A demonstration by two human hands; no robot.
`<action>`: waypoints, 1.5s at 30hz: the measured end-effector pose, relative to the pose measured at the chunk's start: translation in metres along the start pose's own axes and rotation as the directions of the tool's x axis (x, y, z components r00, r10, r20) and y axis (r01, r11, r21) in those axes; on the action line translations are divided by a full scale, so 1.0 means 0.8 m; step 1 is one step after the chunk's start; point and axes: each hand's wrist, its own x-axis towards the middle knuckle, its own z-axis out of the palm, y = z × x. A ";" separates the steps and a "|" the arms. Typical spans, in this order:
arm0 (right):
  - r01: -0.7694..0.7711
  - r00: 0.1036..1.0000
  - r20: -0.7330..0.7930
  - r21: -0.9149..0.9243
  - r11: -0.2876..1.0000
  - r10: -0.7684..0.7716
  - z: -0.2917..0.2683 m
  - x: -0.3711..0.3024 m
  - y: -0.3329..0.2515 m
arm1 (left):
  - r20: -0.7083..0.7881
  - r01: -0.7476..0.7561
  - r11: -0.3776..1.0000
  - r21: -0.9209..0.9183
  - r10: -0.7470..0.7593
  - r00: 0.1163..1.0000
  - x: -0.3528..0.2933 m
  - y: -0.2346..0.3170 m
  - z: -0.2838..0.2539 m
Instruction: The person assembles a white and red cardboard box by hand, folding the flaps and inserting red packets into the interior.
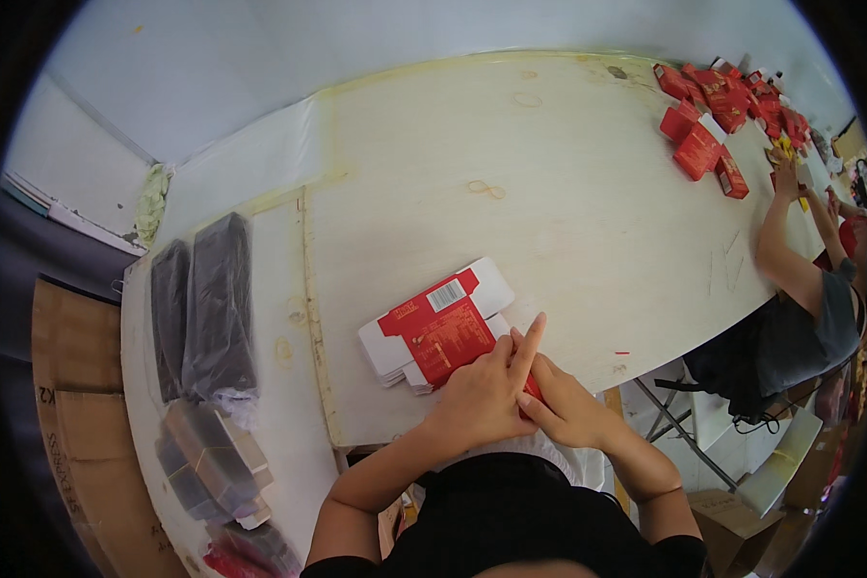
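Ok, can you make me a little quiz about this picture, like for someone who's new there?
1. True or false: the left hand and the right hand are far apart.
2. Which of these is nearest the hands? A) brown cardboard; B) flat red-and-white cartons; C) pale green cloth.
3. How many long black wrapped bundles show on the picture's left side?

Key: 1. False, they overlap in this view. 2. B. 3. Two.
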 end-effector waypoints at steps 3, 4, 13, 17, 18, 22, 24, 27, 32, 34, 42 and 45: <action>0.088 0.995 -0.040 0.037 0.995 -0.086 0.002 0.004 0.015 | -0.091 -0.049 0.998 0.031 0.052 0.994 0.002 -0.004 0.011; 0.089 0.992 -0.102 0.119 0.989 -0.077 0.006 0.004 0.021 | -0.148 -0.077 0.996 0.039 0.082 0.986 0.002 -0.004 0.013; 0.399 0.686 -0.701 0.587 0.704 0.195 -0.180 -0.002 0.081 | -0.324 -0.068 0.976 0.207 0.134 0.936 -0.014 -0.049 -0.037; 0.404 0.406 -0.761 0.646 0.648 0.506 -0.243 -0.001 0.090 | -0.321 0.219 0.877 0.428 -0.079 0.944 -0.006 -0.073 -0.035; 0.342 0.470 -0.744 0.650 0.679 0.475 -0.237 -0.008 0.108 | -0.303 0.238 0.859 0.454 -0.102 0.947 -0.003 -0.080 -0.034; 0.159 0.635 -0.634 0.666 0.729 0.441 -0.169 0.002 0.106 | -0.243 0.166 0.916 0.366 -0.078 0.967 -0.004 -0.093 -0.025; 0.126 0.657 -0.606 0.675 0.727 0.448 -0.146 0.003 0.103 | -0.244 0.145 0.921 0.361 -0.056 0.968 -0.005 -0.091 -0.029; 0.092 0.692 -0.573 0.673 0.734 0.439 -0.125 0.005 0.097 | -0.199 0.195 0.922 0.334 -0.133 0.971 -0.010 -0.079 -0.046; 0.046 0.733 -0.512 0.695 0.718 0.448 -0.105 0.011 0.077 | -0.250 0.227 0.908 0.352 -0.143 0.958 -0.011 -0.090 -0.040; 0.028 0.745 -0.489 0.703 0.710 0.454 -0.100 0.014 0.071 | -0.244 0.205 0.924 0.322 -0.128 0.961 -0.011 -0.090 -0.041; 0.046 0.871 -0.400 0.643 0.764 0.285 -0.077 0.014 0.068 | -0.393 0.045 0.992 0.114 0.004 0.920 -0.013 -0.058 -0.049; 0.175 0.939 -0.339 0.615 0.769 0.057 -0.055 0.012 0.053 | -0.337 -0.040 0.996 0.075 0.063 0.940 -0.017 -0.034 -0.048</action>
